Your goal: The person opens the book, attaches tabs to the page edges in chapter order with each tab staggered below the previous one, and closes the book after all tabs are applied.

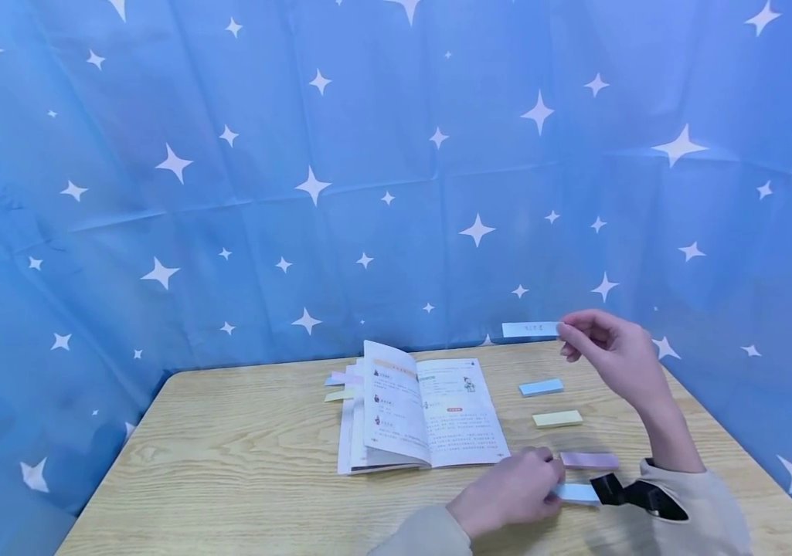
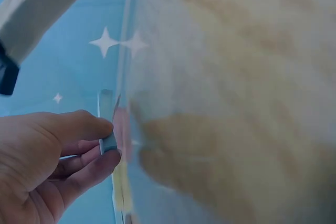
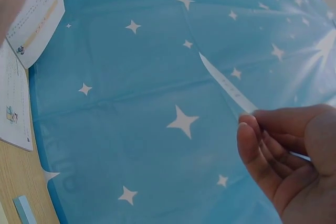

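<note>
Between thumb and fingertips my right hand (image 1: 614,351) pinches one end of a pale blue sticky note strip (image 1: 529,330) with small writing on it. The strip is held up over the back of the table and points left; in the right wrist view the same strip (image 3: 229,85) curves slightly. Low at the front, my left hand (image 1: 517,490) pinches a light blue pad of sticky notes (image 1: 578,493) by its left end. The left wrist view shows that pad (image 2: 107,124) between thumb and fingers. An open book (image 1: 461,417) lies left of the hands, one page standing partly raised.
Behind the held pad lie a purple pad (image 1: 589,461), a yellow pad (image 1: 557,418) and a blue pad (image 1: 541,387) in a row. Coloured tabs (image 1: 340,395) stick out of the book's left side. A starry blue curtain (image 1: 396,154) hangs behind the wooden table (image 1: 229,463).
</note>
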Tool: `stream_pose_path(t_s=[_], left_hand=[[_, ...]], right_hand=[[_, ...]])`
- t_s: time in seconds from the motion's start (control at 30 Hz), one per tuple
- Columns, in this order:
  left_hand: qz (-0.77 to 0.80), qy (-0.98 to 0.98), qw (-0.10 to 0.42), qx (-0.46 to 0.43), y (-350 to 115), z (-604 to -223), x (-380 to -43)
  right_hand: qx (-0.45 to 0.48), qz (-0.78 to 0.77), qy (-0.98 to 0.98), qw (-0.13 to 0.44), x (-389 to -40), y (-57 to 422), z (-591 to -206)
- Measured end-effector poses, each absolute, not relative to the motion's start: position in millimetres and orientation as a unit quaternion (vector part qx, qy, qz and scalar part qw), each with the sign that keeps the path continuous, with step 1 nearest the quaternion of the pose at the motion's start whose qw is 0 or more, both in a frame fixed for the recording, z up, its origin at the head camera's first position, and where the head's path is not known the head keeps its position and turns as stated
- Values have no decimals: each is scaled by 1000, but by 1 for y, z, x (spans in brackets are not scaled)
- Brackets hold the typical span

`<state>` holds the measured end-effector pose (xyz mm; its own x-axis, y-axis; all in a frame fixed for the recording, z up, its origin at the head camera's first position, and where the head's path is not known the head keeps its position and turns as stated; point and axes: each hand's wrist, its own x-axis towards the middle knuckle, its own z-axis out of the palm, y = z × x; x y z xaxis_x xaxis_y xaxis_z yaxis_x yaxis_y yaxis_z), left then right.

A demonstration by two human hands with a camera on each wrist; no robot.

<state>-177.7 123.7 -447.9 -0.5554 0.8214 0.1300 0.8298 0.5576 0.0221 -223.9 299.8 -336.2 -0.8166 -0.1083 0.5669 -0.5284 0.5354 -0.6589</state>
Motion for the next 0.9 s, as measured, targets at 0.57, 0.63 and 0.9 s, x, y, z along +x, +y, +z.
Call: stream_pose_path(t_s=[0.57, 0.63, 0.9], left_hand=[[-21, -879, 39, -474, 152, -453, -179], [-21, -880, 36, -474, 153, -454, -178], [-38, -872, 43, -486, 151, -452, -179]], right_hand=[[182, 442, -843, 247, -222, 304, -335], [181, 443, -843, 245, -222, 305, -335], [178, 440, -845, 246, -222, 306, -336]])
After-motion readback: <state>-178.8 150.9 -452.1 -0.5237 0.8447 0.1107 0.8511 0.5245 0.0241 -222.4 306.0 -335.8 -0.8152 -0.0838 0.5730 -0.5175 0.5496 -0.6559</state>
